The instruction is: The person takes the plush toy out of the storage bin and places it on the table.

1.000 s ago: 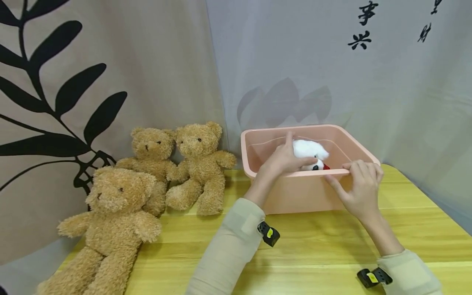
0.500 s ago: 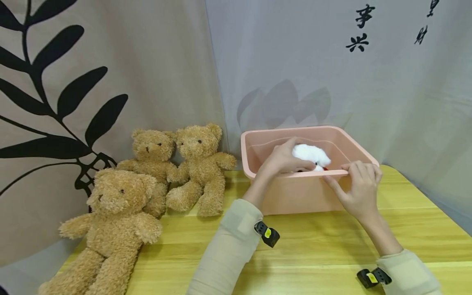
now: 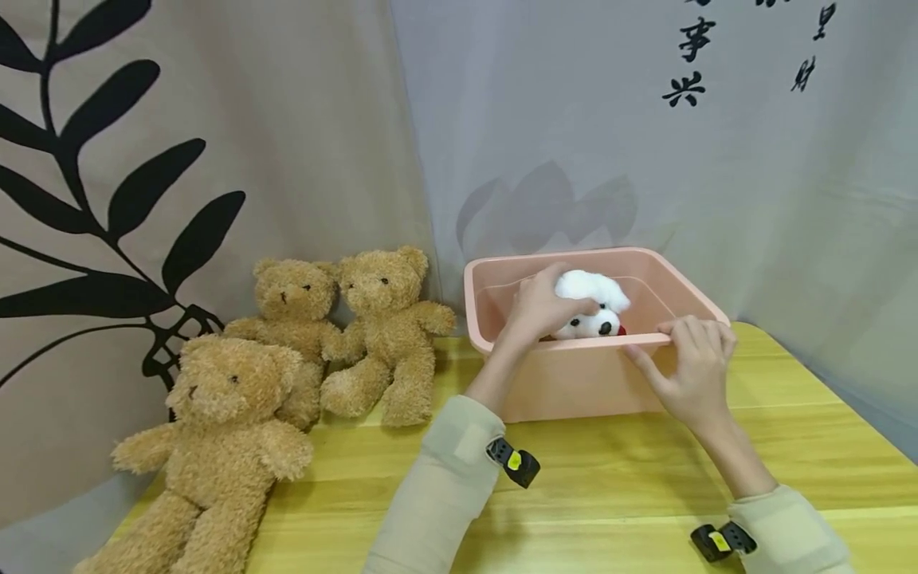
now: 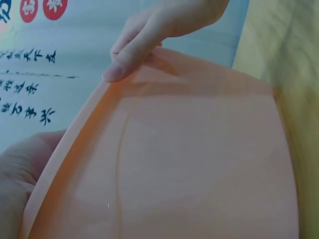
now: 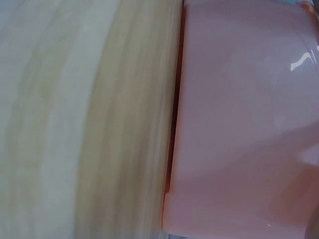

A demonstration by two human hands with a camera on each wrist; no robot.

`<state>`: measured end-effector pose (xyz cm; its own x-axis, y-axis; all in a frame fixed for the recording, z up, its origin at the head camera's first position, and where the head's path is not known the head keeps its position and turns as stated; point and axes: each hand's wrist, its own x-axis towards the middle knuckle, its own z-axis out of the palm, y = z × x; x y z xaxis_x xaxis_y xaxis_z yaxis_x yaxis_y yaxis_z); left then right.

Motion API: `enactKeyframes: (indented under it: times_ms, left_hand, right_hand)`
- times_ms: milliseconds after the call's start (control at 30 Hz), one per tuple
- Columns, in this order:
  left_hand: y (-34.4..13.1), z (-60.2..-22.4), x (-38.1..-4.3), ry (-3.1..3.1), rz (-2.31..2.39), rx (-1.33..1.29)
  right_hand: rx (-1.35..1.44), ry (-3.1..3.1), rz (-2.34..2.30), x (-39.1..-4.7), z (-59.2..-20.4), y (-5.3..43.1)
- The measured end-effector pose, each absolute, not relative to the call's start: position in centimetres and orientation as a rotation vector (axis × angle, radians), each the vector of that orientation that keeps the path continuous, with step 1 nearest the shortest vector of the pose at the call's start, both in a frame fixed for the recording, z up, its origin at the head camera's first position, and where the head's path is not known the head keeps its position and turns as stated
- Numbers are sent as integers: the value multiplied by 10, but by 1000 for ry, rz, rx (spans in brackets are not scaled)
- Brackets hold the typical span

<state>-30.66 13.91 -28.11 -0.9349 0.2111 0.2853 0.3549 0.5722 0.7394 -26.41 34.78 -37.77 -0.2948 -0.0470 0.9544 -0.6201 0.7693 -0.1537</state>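
A white plush dog (image 3: 591,287) with a black nose and a bit of red at its neck sits inside a pink plastic bin (image 3: 574,383), its head just above the front rim. My left hand (image 3: 538,307) reaches over that rim and holds the dog by its head, thumb across the face; the other fingers are partly hidden behind it. At the bin's front right, my right hand (image 3: 696,371) grips the rim, fingers over the edge and thumb outside. The left wrist view has this right hand (image 4: 159,35) on the rim.
Three tan teddy bears are left of the bin: one (image 3: 225,430) in front, two (image 3: 294,295) (image 3: 387,319) leaning at the back curtain. All stand on a yellow wood-grain table (image 3: 595,494). A grey printed curtain (image 3: 323,143) hangs close behind.
My left hand has gone from extended fingers beside the dog to a hold round its head. The dog's face has turned up, showing eyes and nose. My right hand stays on the rim.
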Motion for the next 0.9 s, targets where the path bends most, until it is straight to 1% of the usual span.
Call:
enactKeyframes:
  times_ms: [400,633,900]
  left_hand:
    - [142,-277,-303,-2395,-1301,-502]
    - [133,-277,-295,-2125,-1383,-559]
    - [116,-259,-278,-1877,-1378,-603]
  right_hand:
    - [504,-1831,615,-263,-377,348]
    - [507,-1825,625,-264,-379,346]
    - [507,-1831,627,-265,-378,348]
